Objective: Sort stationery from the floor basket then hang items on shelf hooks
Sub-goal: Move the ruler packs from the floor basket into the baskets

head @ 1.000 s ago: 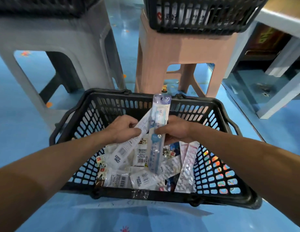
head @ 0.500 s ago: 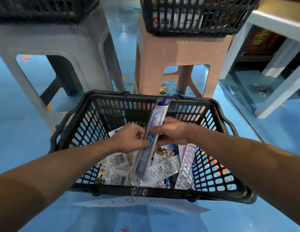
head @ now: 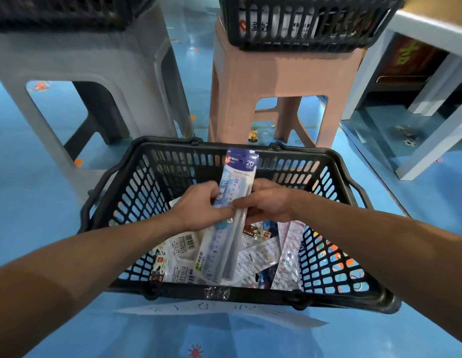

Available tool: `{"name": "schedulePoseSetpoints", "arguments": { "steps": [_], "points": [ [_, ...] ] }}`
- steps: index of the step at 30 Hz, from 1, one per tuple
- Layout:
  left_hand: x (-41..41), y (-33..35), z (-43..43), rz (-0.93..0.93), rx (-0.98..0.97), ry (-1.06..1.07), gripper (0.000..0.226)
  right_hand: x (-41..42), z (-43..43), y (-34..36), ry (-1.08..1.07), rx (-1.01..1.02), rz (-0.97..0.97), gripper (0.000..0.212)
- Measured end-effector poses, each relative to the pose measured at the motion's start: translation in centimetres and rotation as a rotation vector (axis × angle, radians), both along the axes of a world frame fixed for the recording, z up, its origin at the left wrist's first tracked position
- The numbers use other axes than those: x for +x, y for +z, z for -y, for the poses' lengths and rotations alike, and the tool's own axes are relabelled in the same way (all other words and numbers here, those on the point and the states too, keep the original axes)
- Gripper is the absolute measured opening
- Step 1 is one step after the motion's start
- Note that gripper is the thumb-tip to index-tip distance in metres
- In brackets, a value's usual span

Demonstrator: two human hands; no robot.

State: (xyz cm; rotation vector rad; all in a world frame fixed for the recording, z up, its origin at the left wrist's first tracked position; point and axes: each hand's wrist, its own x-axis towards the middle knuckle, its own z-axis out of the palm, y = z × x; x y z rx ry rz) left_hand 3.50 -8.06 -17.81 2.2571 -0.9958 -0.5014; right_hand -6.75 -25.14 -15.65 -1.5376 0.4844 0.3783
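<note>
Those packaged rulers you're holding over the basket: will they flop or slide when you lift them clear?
Probably stiff: the ruler packs run straight well beyond where the left hand and right hand grip them mid-length. Likely light, since fingertips alone hold them. Their glossy wrapping may slip, one pack against the other.

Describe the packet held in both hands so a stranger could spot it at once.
Find the black floor basket before the pink stool. Above its loose packets, the left hand and right hand pinch one long ruler packet. Only it is narrow, blue, marked 20 cm.
</note>
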Motion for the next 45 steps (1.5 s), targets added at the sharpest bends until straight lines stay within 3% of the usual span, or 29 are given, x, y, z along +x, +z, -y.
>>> {"name": "schedulePoseSetpoints", "arguments": {
  "steps": [2,5,7,8,10,12,14,16,18,20,22,25,28,32,35,39,43,45],
  "points": [
    [-0.1,0.3,0.4,-0.307,-0.013,0.133,0.045,0.3,-0.2,0.0,-0.043,0.044,0.061,0.032],
    [0.3,0.0,0.6,-0.863,-0.104,0.121,0.035,0.9,-0.9,-0.4,-0.083,0.135,0.136,0.036],
    [0.8,-0.5,0.4,-1.014,-0.067,0.097,0.035,1.1,-1.1,-1.1,-0.006,-0.026,0.115,0.028],
    [1.1,-0.7,0.2,-1.035,-0.009,0.092,0.035,1.1,-1.1,-1.5,0.095,-0.225,0.083,0.022],
    [1.8,-0.9,-0.4,-0.947,0.149,0.110,0.034,0.9,-0.8,-2.7,0.416,-0.719,-0.028,0.030],
    [2.8,-1.5,-1.2,-0.743,0.260,0.141,0.034,0.1,-0.4,-4.2,0.675,-0.968,-0.200,0.037],
    [3.9,-2.1,-1.6,-0.631,0.258,0.179,0.033,-1.2,-0.4,-6.0,0.748,-0.873,-0.401,0.036],
    [4.3,-2.3,-1.7,-0.639,0.231,0.197,0.029,-2.3,-1.0,-7.3,0.764,-0.782,-0.503,0.048],
    [4.0,-2.2,-1.3,-0.652,0.214,0.189,0.024,-2.4,-1.6,-8.4,0.798,-0.875,-0.491,0.049],
    [3.7,-2.1,-0.6,-0.663,0.185,0.187,0.022,-1.8,-1.8,-9.1,0.811,-0.953,-0.476,0.037],
    [3.5,-2.3,-0.1,-0.682,0.153,0.201,0.026,-1.3,-1.5,-8.6,0.790,-0.918,-0.451,0.039],
    [3.5,-2.4,-0.1,-0.702,0.141,0.200,0.032,-0.8,-1.0,-6.4,0.594,-0.748,-0.442,0.061],
    [3.7,-2.4,-0.5,-0.730,0.162,0.175,0.041,-0.3,-0.4,-4.1,0.345,-0.557,-0.337,0.040],
    [3.6,-1.7,-1.1,-0.751,0.157,0.166,0.050,-0.2,0.9,-1.7,0.261,-0.251,-0.209,0.018],
    [3.6,-0.8,-1.9,-0.762,0.241,0.107,0.051,-0.4,2.2,-1.1,0.254,-0.081,-0.146,0.027],
    [3.8,0.3,-3.3,-0.778,0.287,0.051,0.086,-1.2,3.0,-0.4,0.217,-0.045,-0.081,0.034],
    [4.1,1.5,-3.9,-0.829,0.041,0.095,0.085,-2.1,2.6,0.8,0.129,-0.062,-0.025,0.037],
    [4.4,2.0,-4.0,-0.876,-0.096,0.141,0.103,-2.1,2.4,0.9,0.076,-0.083,0.023,0.038]
  ]
}}
